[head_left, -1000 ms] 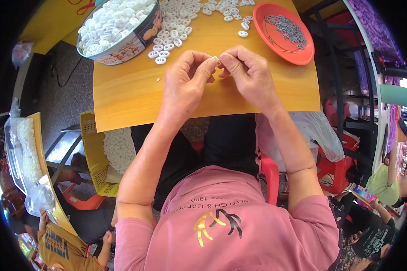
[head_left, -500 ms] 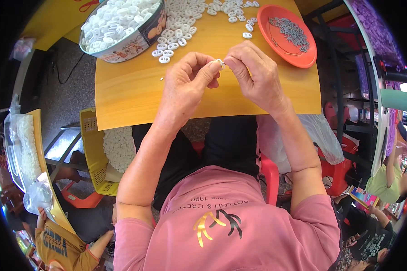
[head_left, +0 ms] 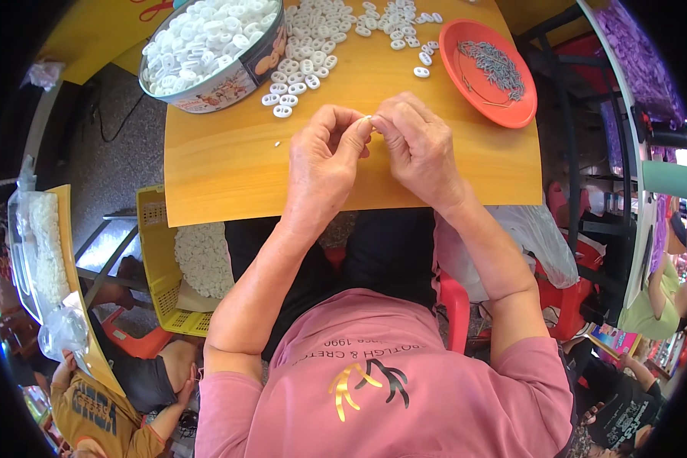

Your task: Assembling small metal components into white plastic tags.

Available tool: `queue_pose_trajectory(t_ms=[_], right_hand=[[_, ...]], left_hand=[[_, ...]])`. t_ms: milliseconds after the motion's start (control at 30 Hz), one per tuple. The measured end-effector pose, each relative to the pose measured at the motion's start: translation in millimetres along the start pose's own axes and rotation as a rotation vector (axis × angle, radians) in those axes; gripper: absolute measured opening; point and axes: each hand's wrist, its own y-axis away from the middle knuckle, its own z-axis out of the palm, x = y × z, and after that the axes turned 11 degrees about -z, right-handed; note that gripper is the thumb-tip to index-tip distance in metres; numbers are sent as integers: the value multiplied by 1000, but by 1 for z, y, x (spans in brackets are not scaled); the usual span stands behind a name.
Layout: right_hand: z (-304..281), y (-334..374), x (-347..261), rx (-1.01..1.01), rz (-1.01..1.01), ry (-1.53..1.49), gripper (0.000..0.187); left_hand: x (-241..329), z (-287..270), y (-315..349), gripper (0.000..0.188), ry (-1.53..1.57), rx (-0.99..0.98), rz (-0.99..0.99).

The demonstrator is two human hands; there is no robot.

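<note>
Over the front half of the wooden table point(head_left: 229, 168), my two hands meet at the fingertips. My left hand point(head_left: 322, 156) pinches a small white oval plastic piece point(head_left: 367, 117) between thumb and forefinger; only a sliver of it shows. Thumb and fingers of my right hand point(head_left: 424, 153) press together against its right side, hiding whatever they hold. Loose white two-holed oval pieces point(head_left: 313, 57) lie beyond my left hand. Past my right hand, a red plate point(head_left: 525, 114) carries a heap of thin grey metal parts point(head_left: 492, 67), too small to name surely.
A round tin point(head_left: 206, 98) heaped with white pieces stands at the table's far left. Below the left edge sits a yellow crate point(head_left: 156, 267) beside a mass of white pieces point(head_left: 204, 259). A clear plastic bag point(head_left: 546, 237) hangs at right. Another person point(head_left: 99, 412) sits lower left.
Both hands have come slightly lower and closer together. The white piece, partly visible before with a grey bit at my right fingertips, is now nearly covered by my fingers.
</note>
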Motion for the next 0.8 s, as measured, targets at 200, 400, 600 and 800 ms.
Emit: queue_pose_trajectory(t_ms=[200,400,600,800], right_hand=[[-8,-29,7,-135,261,-222,10],[22,-57,60,-171,122,-79,13],[30,-56,74,-277,42,13,15],[9,-42,63,-339,159,106,14]], left_hand=[[0,-19,-4,15,-29,22,-13],[-8,-26,-7,15,122,9,39],[-9,-25,-4,15,146,12,85],[-9,-25,-4,14,184,-10,76]])
